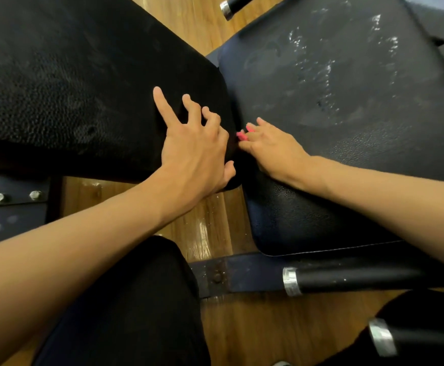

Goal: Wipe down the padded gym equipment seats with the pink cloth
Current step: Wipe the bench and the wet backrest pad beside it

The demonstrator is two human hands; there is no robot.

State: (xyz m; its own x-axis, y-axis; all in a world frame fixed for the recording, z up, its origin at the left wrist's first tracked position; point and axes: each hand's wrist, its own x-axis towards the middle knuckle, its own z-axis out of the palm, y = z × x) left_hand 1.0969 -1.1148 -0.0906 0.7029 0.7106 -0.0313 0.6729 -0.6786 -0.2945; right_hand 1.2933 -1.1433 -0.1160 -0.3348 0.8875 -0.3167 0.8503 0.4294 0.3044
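Two black padded seats meet in the middle of the head view. My left hand [197, 143] rests on the near corner of the left pad [70, 83], fingers spread, thumb hooked over its edge. My right hand [271, 149] lies on the right pad [347, 114] and pushes into the gap between the pads. It grips the pink cloth [243, 133]; only a small bit of the cloth shows past its fingers. White streaks mark the far part of the right pad.
Wooden floor [215, 228] shows between and below the pads. A dark metal frame bar with a bolt [216, 277] runs under the right pad. Black handles with silver collars [292, 281] stick out at lower right. My dark-trousered leg [136, 313] is below.
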